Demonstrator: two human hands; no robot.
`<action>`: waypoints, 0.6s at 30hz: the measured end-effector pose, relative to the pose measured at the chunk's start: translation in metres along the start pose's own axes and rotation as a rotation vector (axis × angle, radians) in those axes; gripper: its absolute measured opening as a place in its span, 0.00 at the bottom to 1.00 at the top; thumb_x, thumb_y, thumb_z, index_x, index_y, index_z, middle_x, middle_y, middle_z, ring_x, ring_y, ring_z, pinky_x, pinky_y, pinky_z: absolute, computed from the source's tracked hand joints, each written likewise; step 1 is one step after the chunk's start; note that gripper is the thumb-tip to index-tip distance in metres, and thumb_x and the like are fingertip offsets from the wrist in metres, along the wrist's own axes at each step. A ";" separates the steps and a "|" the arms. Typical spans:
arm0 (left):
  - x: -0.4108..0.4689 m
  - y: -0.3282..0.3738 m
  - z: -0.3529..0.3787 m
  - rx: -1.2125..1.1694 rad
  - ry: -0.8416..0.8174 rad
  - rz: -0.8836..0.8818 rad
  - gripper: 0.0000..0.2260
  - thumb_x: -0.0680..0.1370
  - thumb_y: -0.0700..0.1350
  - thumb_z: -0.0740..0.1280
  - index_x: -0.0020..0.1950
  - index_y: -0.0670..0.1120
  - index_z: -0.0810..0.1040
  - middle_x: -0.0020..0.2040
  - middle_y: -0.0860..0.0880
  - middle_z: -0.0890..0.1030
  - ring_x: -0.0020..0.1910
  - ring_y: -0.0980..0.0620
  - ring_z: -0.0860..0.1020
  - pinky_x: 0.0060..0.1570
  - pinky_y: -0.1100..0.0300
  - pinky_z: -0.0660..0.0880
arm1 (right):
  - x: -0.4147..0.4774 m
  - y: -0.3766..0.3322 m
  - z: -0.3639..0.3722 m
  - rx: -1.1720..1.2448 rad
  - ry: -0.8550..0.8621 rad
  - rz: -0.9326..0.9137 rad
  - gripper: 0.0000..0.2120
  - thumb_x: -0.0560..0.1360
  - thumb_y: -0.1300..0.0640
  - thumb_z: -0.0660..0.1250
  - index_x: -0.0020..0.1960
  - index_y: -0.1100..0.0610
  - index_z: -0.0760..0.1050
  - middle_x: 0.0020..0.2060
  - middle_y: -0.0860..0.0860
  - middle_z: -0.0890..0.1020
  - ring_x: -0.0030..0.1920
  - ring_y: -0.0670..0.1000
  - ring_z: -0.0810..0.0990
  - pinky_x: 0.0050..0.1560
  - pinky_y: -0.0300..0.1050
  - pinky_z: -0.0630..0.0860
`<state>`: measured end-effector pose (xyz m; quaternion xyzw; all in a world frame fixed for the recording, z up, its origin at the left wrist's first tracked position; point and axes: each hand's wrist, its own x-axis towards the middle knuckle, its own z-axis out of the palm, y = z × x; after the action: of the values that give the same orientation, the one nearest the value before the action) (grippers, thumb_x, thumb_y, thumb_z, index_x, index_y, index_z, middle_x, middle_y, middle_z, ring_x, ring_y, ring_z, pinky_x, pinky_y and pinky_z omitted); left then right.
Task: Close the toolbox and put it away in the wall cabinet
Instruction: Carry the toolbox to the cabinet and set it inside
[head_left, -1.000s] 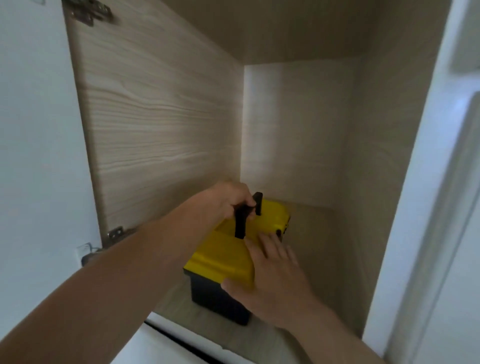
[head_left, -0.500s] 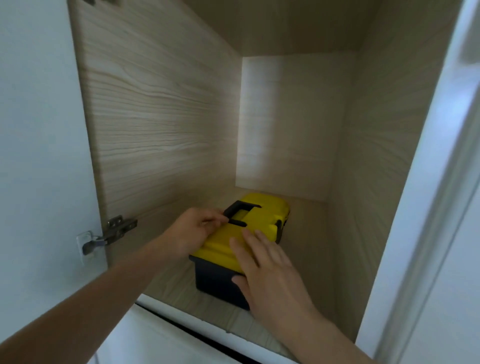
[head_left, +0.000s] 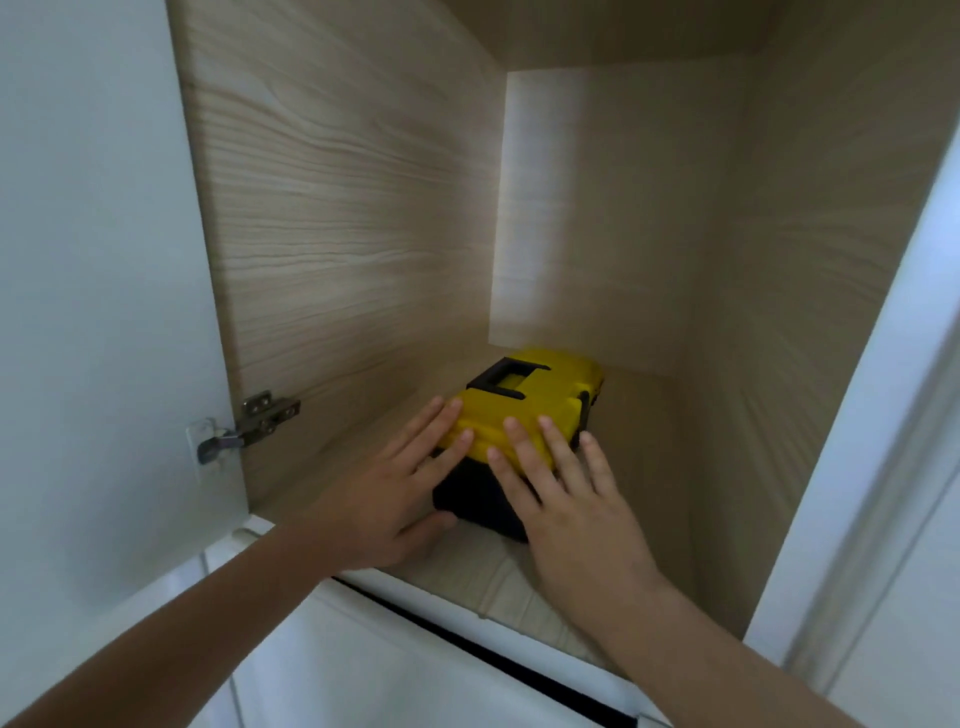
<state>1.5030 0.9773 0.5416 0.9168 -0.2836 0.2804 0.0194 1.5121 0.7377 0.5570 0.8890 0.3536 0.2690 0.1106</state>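
The toolbox (head_left: 540, 400), yellow lid on a black body, stands closed on the floor of the wooden wall cabinet (head_left: 363, 234), its black handle folded flat on the lid. My left hand (head_left: 400, 483) lies flat with spread fingers against the box's near left corner, thumb by the black base. My right hand (head_left: 566, 488) rests flat on the near end of the lid, fingers apart. Neither hand grips anything.
The cabinet's white left door (head_left: 98, 291) stands open on a metal hinge (head_left: 254, 421). A white door or frame (head_left: 883, 405) runs along the right side. White cabinet fronts (head_left: 395, 670) lie below the shelf edge. Bare shelf surrounds the box.
My left hand let go of the handle, which folded down flat. Both hands now lie flat on the near end, and the box sits deeper in the cabinet.
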 end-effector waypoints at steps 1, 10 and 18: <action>0.006 -0.003 0.003 0.003 -0.009 -0.007 0.33 0.79 0.53 0.63 0.77 0.39 0.56 0.79 0.37 0.50 0.78 0.39 0.47 0.72 0.39 0.59 | 0.005 0.000 0.003 -0.004 -0.015 0.032 0.40 0.77 0.51 0.57 0.74 0.52 0.29 0.74 0.55 0.30 0.73 0.63 0.32 0.71 0.66 0.36; 0.065 -0.052 0.020 0.168 -0.157 -0.205 0.39 0.74 0.62 0.57 0.78 0.55 0.39 0.80 0.50 0.38 0.78 0.48 0.41 0.74 0.40 0.51 | 0.078 0.014 0.022 -0.017 -0.172 0.229 0.41 0.77 0.51 0.59 0.75 0.52 0.30 0.75 0.54 0.30 0.75 0.64 0.37 0.72 0.65 0.40; 0.057 -0.022 0.029 0.023 -0.159 -0.317 0.38 0.78 0.56 0.62 0.79 0.50 0.41 0.80 0.48 0.42 0.78 0.48 0.48 0.74 0.49 0.52 | 0.076 0.029 0.018 -0.010 -0.252 0.231 0.43 0.74 0.50 0.63 0.76 0.53 0.37 0.77 0.56 0.39 0.75 0.62 0.40 0.73 0.63 0.44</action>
<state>1.5685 0.9611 0.5503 0.9695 -0.1327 0.2038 0.0304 1.5850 0.7687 0.5835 0.9499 0.2312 0.1679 0.1268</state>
